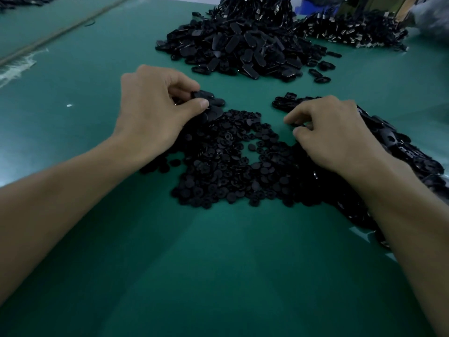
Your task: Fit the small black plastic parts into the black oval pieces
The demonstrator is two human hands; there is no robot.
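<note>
A flat heap of small round black plastic parts (226, 166) lies on the green table (194, 263) between my forearms. My left hand (155, 110) hovers over the heap's far left edge and pinches a black oval piece (202, 95) between thumb and fingers, with more oval pieces just under it. My right hand (332, 132) rests at the heap's right side, fingers curled, thumb and forefinger closed on a small black part (300, 125) that is mostly hidden. A row of black oval pieces (398, 142) runs under and beyond my right wrist.
A tall mound of black oval pieces (245, 42) rises at the back centre. A second pile with metal clips (352, 32) lies at the back right, next to a blue bin (315, 4). A pale smear (17, 66) marks the table's left side.
</note>
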